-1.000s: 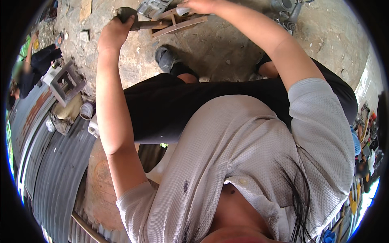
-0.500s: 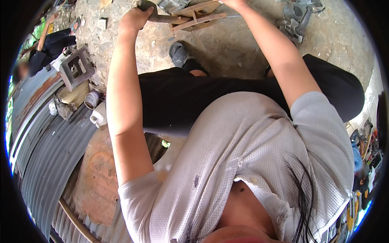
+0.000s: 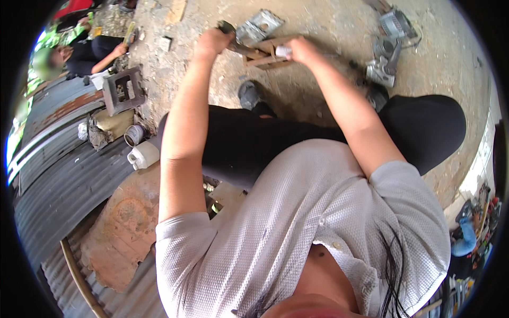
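Observation:
Near the top middle, my left hand [image 3: 213, 42] is closed around the dark end of a wooden handle [image 3: 241, 49]. The handle runs right into a small wooden frame [image 3: 257, 62] with slats and a crosspiece, held low over the floor. My right hand [image 3: 303, 50] is closed at the frame's right side on a small white object [image 3: 283, 52]; its kind is unclear. A thin rod sticks out past my right hand. Just behind the frame lies a grey metal part [image 3: 260, 26], apart from my hands.
Grey metal machine parts [image 3: 383, 70] and a motor-like housing [image 3: 396, 25] lie on the right. Left are a hollow concrete block [image 3: 124, 91], an open can [image 3: 135, 135], a white jug [image 3: 144, 156] and corrugated sheets [image 3: 69, 175]. Another person [image 3: 87, 58] sits far left.
The view has shifted, so my hands and the wooden frame appear lower and farther right. My right hand and the white object sit slightly closer to the frame's near slat. Both hands keep their hold.

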The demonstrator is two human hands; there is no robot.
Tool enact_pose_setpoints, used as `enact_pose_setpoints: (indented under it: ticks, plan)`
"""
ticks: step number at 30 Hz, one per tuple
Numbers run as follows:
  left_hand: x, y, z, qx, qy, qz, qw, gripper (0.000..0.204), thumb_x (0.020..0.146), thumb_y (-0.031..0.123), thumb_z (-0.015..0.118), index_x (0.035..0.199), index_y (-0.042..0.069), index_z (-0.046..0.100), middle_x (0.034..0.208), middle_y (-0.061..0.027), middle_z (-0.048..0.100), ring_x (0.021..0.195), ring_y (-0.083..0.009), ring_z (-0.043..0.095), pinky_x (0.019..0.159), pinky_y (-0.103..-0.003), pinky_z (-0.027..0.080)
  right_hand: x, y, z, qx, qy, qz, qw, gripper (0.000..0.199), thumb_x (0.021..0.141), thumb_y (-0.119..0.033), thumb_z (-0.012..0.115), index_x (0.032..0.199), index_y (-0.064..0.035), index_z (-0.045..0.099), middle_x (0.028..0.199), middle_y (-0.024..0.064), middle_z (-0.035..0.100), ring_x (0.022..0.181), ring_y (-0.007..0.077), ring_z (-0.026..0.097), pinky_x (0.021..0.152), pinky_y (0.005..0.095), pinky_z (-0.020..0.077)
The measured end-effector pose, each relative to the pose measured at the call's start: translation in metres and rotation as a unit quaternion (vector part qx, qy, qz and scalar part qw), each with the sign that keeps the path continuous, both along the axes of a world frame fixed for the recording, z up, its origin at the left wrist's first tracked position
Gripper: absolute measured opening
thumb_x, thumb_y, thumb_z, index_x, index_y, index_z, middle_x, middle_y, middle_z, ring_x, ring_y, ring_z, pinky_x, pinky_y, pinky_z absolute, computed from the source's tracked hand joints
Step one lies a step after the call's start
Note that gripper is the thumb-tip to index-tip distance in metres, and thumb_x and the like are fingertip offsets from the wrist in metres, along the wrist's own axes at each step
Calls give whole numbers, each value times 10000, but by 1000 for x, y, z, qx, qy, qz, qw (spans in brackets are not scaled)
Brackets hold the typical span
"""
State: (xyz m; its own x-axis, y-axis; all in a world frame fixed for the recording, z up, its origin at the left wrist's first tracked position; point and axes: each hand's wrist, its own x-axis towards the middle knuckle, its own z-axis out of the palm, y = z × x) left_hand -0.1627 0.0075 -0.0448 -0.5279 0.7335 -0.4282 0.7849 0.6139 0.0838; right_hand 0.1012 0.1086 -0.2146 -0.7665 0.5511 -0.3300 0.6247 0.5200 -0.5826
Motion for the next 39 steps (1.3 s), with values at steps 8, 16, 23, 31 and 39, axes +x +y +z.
enact_pose_setpoints:
  ticks: [8,16,23,31,39]
  plan:
    - [15,-25,14,-21,23,23,999,549,904,578,624,990,52,754,797,-132,749,831,-296,748,789,-430,567,11,-50,-2,44,14,49,998,387,876,-172,717,1261,-201,691,1168,116,716,1058,345,693,891,484,561]
    - [14,-51,27,-12,-12,78,997,510,915,573,630,973,89,778,885,-89,773,925,-260,747,838,-401,569,32,-53,0,79,43,9,996,427,857,-145,754,1275,-200,691,1189,87,718,1119,308,669,949,440,537]
    - [29,-40,23,-35,37,25,998,562,910,593,613,1012,66,779,955,-125,775,968,-300,741,871,-424,570,40,-52,-5,105,14,21,994,356,879,-148,694,1229,-208,712,1083,100,740,1035,308,701,909,452,553]
    - [81,-5,19,8,87,-89,992,561,911,554,597,978,15,736,752,-123,743,804,-295,751,792,-435,568,34,-45,9,48,-8,10,999,194,921,-154,596,1002,-156,772,1019,150,744,1001,348,714,875,478,559]
    - [69,24,21,-59,11,2,998,616,902,565,596,1181,25,700,1106,-220,733,1116,-360,687,979,-465,517,41,-29,10,-41,35,-53,997,232,860,-119,676,1049,-197,786,1059,105,749,1053,331,701,891,458,560]
